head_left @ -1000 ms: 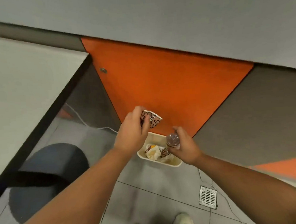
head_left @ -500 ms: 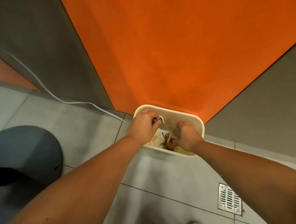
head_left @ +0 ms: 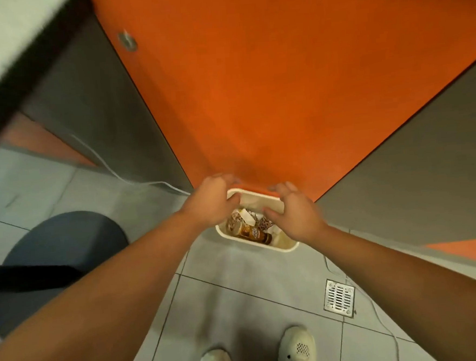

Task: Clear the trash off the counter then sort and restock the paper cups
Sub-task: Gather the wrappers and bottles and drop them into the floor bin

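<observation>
Tiled floor w/ bin (head_left: 285, 249) by orange panel. Left hand (head_left: 209, 203) & right hand (head_left: 297, 214) spread, empty. Trash (head_left: 251, 230) inside prob. light, crushable; take bin by rim.

Legible text: none. Brown bottle (head_left: 254, 233) in the cream waste bin (head_left: 284, 249): label printing present, too blurred to read. Patterned paper cups (head_left: 263, 223): print only, no lettering discernible.

Both bare forearms stretched forward and down, converging toward the middle. Left hand (head_left: 210, 201) palm-down, fingers loosely curled, holding nothing; right hand (head_left: 295, 214) palm-down just beside it, fingers spread and slightly bent, also holding nothing. Two feet in white shoes (head_left: 297, 346) planted below, toes forward.
</observation>
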